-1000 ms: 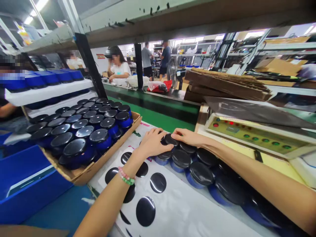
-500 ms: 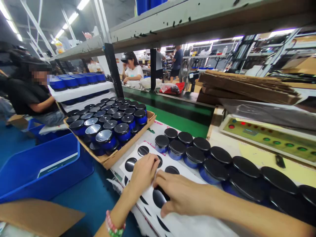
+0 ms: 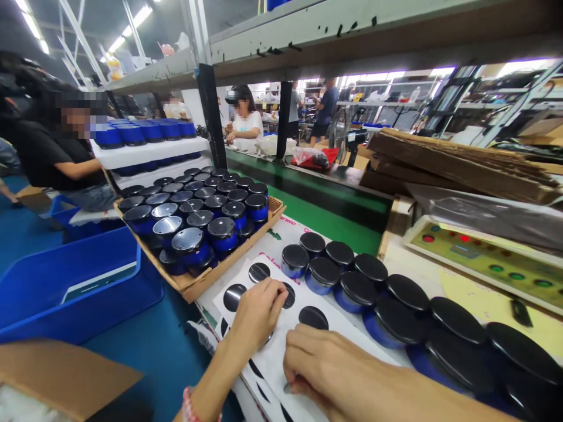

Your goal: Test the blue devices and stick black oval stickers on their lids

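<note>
A white sheet of round black stickers (image 3: 313, 318) lies on the work surface in front of me. My left hand (image 3: 264, 308) rests over the sheet, thumb and fingertips pinched together beside a sticker; what they pinch, if anything, is too small to make out. Lower on the sheet, my right hand (image 3: 323, 366) is closed, its fingers curled down. A small glossy edge shows at its fingertips, apparently of a round black sticker, mostly covered by the hand. Just beyond the sheet stand rows of blue round canisters (image 3: 324, 274) with glossy black tops.
A cardboard tray (image 3: 220, 281) full of similar blue canisters sits at the left. Below it are a blue bin (image 3: 83, 287) and a cardboard flap (image 3: 65, 375). A control panel (image 3: 484, 252) stands at right; a shelf (image 3: 308, 44) crosses overhead. Co-workers sit behind.
My right hand has drawn slightly back toward me, its fingers curling over the sticker seen beside it before. My left hand stays pinched near the same place. The view has shifted slightly.
</note>
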Tool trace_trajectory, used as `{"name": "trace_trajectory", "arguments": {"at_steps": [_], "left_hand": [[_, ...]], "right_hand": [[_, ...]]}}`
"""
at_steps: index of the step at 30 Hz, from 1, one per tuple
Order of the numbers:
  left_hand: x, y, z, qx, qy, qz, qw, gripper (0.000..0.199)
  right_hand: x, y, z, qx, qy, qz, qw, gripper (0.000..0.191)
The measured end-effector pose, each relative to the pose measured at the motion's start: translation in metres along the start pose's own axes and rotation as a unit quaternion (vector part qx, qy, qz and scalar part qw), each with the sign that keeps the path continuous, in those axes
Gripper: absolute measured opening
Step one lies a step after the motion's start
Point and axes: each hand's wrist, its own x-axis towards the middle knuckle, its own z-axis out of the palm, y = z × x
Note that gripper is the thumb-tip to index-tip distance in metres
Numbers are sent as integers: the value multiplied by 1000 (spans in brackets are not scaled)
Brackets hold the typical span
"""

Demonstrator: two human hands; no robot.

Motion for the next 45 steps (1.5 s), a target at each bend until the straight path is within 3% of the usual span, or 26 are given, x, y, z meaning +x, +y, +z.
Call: {"name": "trace_trajectory", "arguments": {"at_steps": [4,8,11,15,20,24,28,35,41,45], "left_hand": [[12,2,-18,-50,-29,-35,998,13],[48,7,-35,-55,-14,-49,997,47],[73,5,-29,-68,-39,1,997,67],[81,-4,-14,-108,-54,27,992,59],[78,-11,-13,-139,-48,46,988,56],[79,-11,-13,-134,-52,43,989,60],[79,-9,-12,-119,-42,45,991,60],[78,-11,-11,-101,-41,51,993,69],[78,-13,-10,-87,-41,41,995,67],[77,-14,-9,-76,-30,46,996,64]], "right_hand": [[-8,14,-27,38,49,54,997,14],[10,62,-60,132,162,131,969,15],[35,101,-70,191,221,118,949,19],[54,130,-59,208,261,91,938,18],[52,134,-43,192,318,73,925,15],[51,131,-39,262,323,118,902,13],[55,126,-41,314,320,169,878,26],[55,117,-47,287,286,251,879,41],[55,123,-37,191,330,219,898,38],[56,131,-26,150,323,239,903,37]]}}
